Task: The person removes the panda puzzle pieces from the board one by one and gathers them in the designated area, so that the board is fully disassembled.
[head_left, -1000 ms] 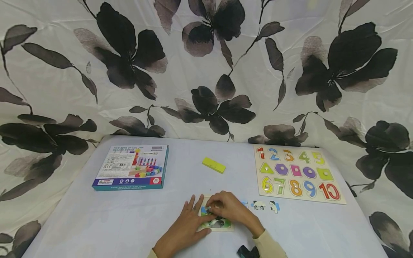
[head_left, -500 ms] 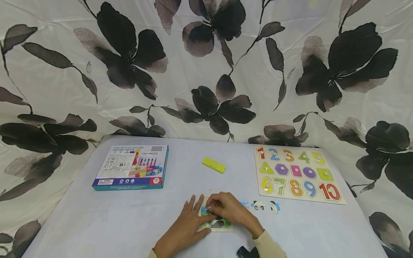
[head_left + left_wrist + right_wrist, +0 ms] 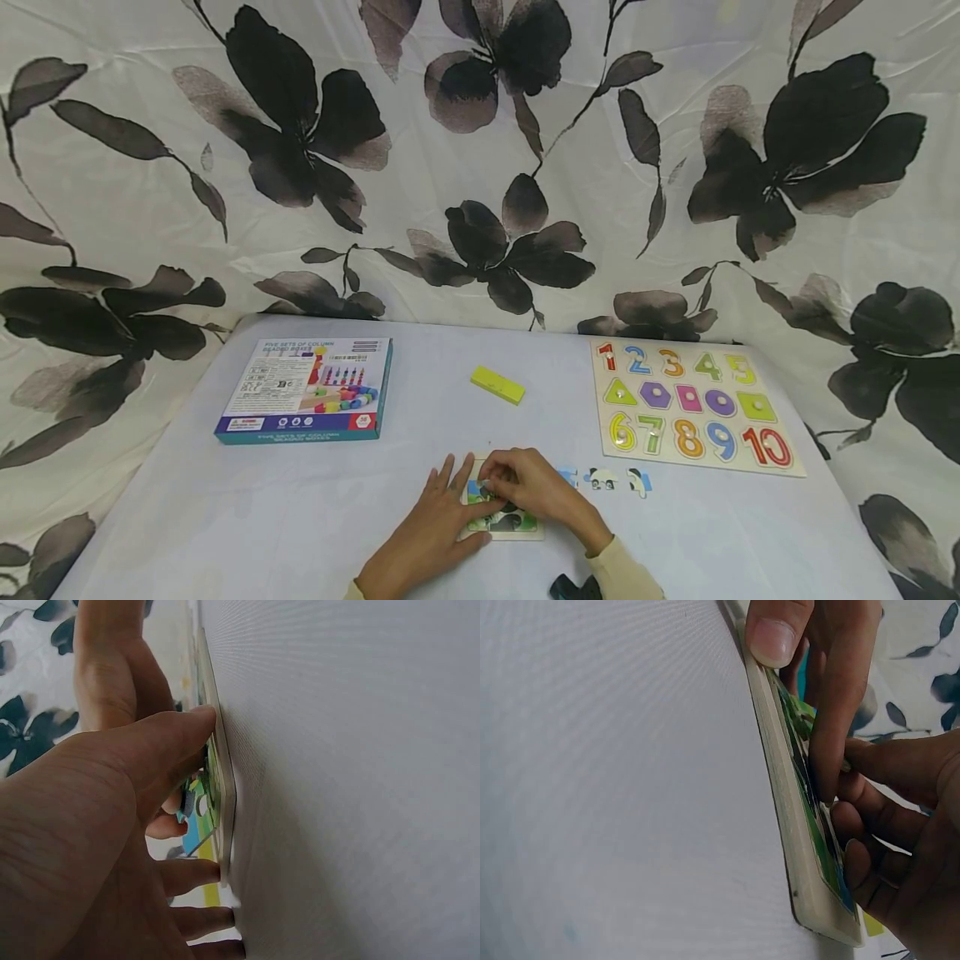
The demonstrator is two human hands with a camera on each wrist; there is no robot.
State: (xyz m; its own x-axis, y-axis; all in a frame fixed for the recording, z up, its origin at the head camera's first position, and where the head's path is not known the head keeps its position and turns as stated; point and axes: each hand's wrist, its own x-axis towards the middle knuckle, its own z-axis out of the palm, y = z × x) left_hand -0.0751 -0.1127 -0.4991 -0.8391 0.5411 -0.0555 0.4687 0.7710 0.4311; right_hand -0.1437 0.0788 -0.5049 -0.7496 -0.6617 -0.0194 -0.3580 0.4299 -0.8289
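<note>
A small wooden panda jigsaw board lies flat on the white-covered table, its green and blue picture partly hidden by the hands. My left hand rests on the board's left side with fingers spread and straight; in the right wrist view its thumb presses the rim. Over the picture, my right hand pinches a small puzzle piece, mostly covered by the fingers. Just right of that hand lie loose puzzle pieces: one with a panda face, a blue-and-black one and a partly covered blue one.
A boxed bead set lies at the back left. A yellow-green block is behind the hands. At the back right lies a number-and-shape board. Near the right sleeve sits a dark object, cut by the frame's lower edge.
</note>
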